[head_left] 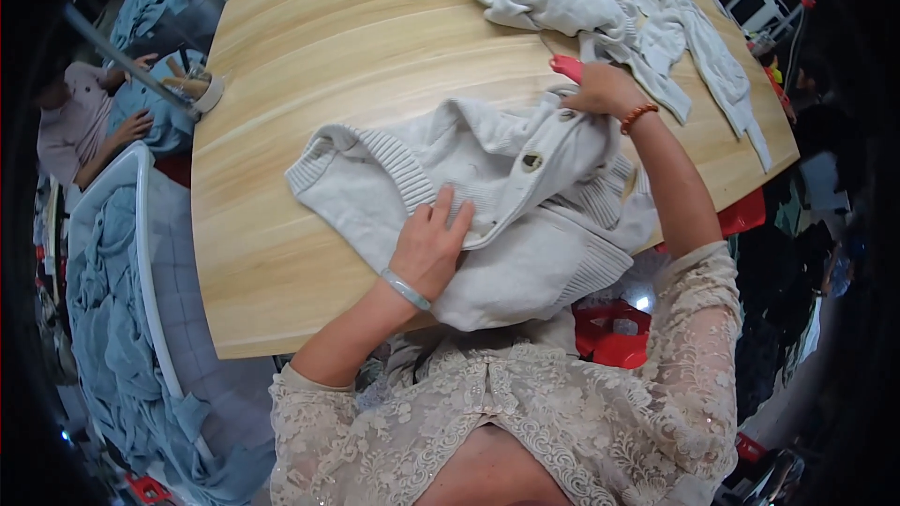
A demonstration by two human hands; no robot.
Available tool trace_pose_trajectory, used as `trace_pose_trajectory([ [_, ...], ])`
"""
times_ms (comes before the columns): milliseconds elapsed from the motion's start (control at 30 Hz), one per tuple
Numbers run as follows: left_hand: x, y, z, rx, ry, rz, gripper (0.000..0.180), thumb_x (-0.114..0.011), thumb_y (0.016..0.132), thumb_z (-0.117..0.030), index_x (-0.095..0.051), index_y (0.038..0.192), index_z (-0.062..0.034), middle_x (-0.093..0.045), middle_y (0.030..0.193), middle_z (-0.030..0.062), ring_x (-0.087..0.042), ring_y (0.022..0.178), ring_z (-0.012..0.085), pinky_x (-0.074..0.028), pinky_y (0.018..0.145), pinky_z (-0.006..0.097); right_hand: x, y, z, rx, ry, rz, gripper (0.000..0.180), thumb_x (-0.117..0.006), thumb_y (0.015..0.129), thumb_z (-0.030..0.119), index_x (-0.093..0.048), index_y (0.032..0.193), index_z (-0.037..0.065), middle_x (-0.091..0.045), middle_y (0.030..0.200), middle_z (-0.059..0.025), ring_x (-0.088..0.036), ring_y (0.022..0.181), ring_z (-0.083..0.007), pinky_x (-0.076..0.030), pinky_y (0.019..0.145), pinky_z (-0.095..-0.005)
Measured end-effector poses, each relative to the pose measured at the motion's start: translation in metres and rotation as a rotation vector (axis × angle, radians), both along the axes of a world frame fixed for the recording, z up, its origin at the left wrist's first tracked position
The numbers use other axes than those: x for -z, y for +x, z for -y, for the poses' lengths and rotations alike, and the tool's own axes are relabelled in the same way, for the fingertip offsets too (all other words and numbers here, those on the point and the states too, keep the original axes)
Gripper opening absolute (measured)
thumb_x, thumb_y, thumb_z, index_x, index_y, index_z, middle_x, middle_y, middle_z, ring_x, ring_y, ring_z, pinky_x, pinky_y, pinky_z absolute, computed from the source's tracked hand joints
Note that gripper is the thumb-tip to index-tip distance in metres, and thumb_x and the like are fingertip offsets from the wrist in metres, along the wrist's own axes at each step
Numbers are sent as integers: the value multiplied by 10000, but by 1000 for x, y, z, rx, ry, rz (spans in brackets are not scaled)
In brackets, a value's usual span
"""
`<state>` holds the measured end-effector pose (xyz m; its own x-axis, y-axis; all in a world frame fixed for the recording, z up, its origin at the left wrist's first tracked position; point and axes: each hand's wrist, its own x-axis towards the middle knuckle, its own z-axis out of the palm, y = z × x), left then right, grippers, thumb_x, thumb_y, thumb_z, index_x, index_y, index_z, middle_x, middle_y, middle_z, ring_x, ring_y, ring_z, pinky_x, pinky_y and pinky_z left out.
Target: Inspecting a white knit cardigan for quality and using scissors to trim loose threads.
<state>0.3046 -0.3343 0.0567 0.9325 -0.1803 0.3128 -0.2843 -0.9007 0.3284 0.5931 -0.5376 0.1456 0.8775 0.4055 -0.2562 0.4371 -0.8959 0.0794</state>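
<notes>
A cream knitted cardigan [361, 197] with ribbed edges and buttons lies rumpled at the table's near side, its lower part hanging toward my lap. My left hand [433, 245] rests on it with the fingers spread, beside the ribbed edge. At the far right of the cardigan, my right hand [602, 94] is closed around a small red-handled tool [565, 66]. Most of that tool is hidden by the hand, so its kind does not show. My right thumb and fingertips touch the button band close to a button [567, 114]. Another dark button [532, 161] shows lower on the band.
More cream knitwear [600, 5] is heaped at the table's far right. A small cup of tools [208, 94] stands at the left edge of the wooden table [253, 253]. Left of it, a white bin [150, 253] holds blue-grey garments [103, 290]. A person [84, 122] handles blue fabric there.
</notes>
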Motion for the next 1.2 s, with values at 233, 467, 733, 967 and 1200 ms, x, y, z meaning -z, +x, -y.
trace_pose_trajectory([
  [233, -1, -6, 14, -164, -10, -64, 453, -555, 800, -37, -506, 1245, 36, -488, 1285, 292, -614, 856, 364, -540, 691, 434, 11, 19, -19, -61, 431, 1, 393, -646, 716, 260, -639, 991, -20, -662, 1002, -272, -633, 976, -415, -506, 842, -456],
  [467, -34, -2, -42, -459, -194, 103, 454, -550, 769, 46, -600, 1213, -40, -666, 986, 186, -658, 803, 365, -527, 693, 440, -114, 4, -93, -62, 1147, 400, 283, -693, 759, 240, -619, 854, -16, -617, 723, -140, -625, 703, -292, -487, 671, -381],
  [733, -76, -7, -113, -488, 155, 475, 514, -567, 724, 118, -664, 1179, -101, -657, 1066, 119, -615, 965, 309, -521, 800, 399, -61, -70, 51, 214, 984, -172, 257, -651, 903, 226, -637, 954, -26, -608, 740, -3, -538, 544, -80, -446, 529, -224],
  [967, -11, -26, -141, -464, 31, 106, 636, -477, 693, 162, -650, 1226, -138, -591, 1248, 144, -570, 1160, 329, -501, 920, 385, 19, -137, 169, 303, 852, -90, 195, -672, 867, 88, -654, 961, -83, -676, 790, -74, -692, 739, -163, -531, 687, -294],
  [1200, 11, -13, -167, -464, 81, 29, 685, -461, 673, 163, -629, 1256, -154, -580, 1273, 123, -555, 1147, 332, -486, 933, 387, 37, -121, 95, 69, 482, 174, 296, -697, 780, 131, -584, 1041, 51, -659, 936, -195, -635, 903, -402, -505, 766, -484],
])
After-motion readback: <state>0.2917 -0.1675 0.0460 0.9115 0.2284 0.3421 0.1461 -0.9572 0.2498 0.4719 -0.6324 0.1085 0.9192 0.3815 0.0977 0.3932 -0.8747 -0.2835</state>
